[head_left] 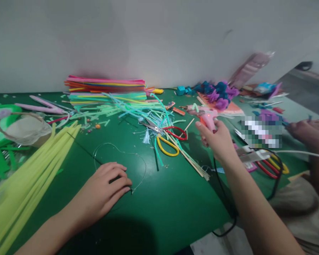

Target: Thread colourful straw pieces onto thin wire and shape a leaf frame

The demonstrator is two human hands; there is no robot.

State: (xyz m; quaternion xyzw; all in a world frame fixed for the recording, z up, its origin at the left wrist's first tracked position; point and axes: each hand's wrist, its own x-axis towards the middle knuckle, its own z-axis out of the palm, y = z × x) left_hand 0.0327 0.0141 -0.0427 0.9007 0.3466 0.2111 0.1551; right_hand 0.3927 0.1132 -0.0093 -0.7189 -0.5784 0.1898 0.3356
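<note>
My left hand [110,187] lies palm down on the green table, fingers stretched and slightly bent. Its fingertips are at the end of a thin clear cord [145,166] that curves in a loop in front of it; the thumb is hidden. My right hand [218,140] is closed around the handle of a pink glue gun [209,119], its nozzle pointing left. Between the hands lie scissors [168,145] with one red and one yellow handle, on a heap of light blue and green pipe cleaners [155,115].
Bundled coloured pipe cleaners [106,86] lie along the wall. Yellow strips [39,177] and a green holder [1,136] are at left. Blue and purple flowers [219,92] stand behind the glue gun. Another person's hand [305,131] is at right, near more scissors [268,169]. A black cable [220,180] hangs off the edge.
</note>
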